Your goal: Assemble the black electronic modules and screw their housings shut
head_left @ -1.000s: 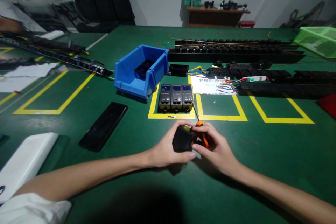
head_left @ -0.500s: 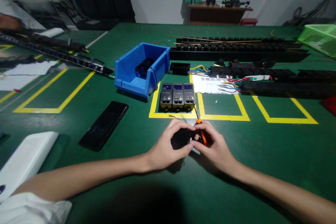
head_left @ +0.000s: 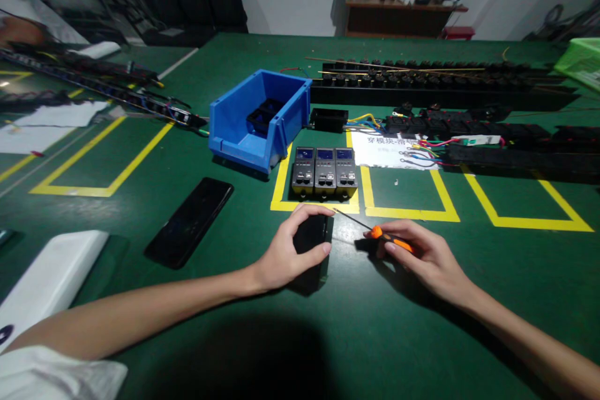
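Note:
My left hand (head_left: 285,253) is closed round a small black box-shaped part (head_left: 312,240), thumb on its near side and fingers over the far side. My right hand (head_left: 422,253) grips a screwdriver (head_left: 396,242) by its orange and black handle. The thin shaft points left, its tip close to the top right corner of the black part; whether they touch I cannot tell. Just beyond my hands, three black modules (head_left: 325,172) with small screens and ports stand side by side within a yellow tape outline (head_left: 315,206).
Behind the modules on the left stands a blue bin (head_left: 234,144) holding black parts. A smartphone (head_left: 190,222) and a white case-like object (head_left: 54,281) lie to the left. Long black strips (head_left: 435,97) and wired units (head_left: 469,128) stretch across the back right, near a printed sheet (head_left: 389,149).
My right hand has moved right, away from my left hand, and the screwdriver has swung from pointing away to pointing left. My left hand still holds the black part.

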A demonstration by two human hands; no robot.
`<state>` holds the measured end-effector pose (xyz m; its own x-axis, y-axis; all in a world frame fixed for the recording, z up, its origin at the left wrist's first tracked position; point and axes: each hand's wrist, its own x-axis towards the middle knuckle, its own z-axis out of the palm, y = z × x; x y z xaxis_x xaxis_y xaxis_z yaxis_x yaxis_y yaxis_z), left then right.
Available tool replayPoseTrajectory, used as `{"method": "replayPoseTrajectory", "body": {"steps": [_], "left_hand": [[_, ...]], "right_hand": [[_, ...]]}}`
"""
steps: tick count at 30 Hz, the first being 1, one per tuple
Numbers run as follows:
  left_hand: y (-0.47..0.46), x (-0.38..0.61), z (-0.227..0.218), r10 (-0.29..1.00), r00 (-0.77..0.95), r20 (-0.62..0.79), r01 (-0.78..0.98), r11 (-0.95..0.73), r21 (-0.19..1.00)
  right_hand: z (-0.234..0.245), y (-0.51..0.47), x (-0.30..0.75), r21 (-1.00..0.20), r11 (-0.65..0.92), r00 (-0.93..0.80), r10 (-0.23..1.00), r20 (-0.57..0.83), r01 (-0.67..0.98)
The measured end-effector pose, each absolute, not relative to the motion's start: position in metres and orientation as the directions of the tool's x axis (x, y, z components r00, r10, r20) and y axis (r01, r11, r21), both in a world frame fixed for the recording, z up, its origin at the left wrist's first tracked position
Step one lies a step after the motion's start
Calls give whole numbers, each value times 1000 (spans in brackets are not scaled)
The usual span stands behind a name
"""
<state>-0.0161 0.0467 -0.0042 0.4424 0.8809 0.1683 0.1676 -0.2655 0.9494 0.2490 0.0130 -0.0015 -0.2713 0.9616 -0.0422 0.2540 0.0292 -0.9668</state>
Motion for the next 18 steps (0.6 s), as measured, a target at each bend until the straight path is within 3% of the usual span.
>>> {"method": "replayPoseTrajectory", "body": {"steps": [5,18], "left_hand": [[49,-16,-3,887,430,169,205,-278,938],[51,-16,-3,881,430,199,278,-339,899]], "right_hand": [[-5,18,258,-917,116,-135,989,69,382],[0,18,252,-824,291,-297,942,158,486]]}}
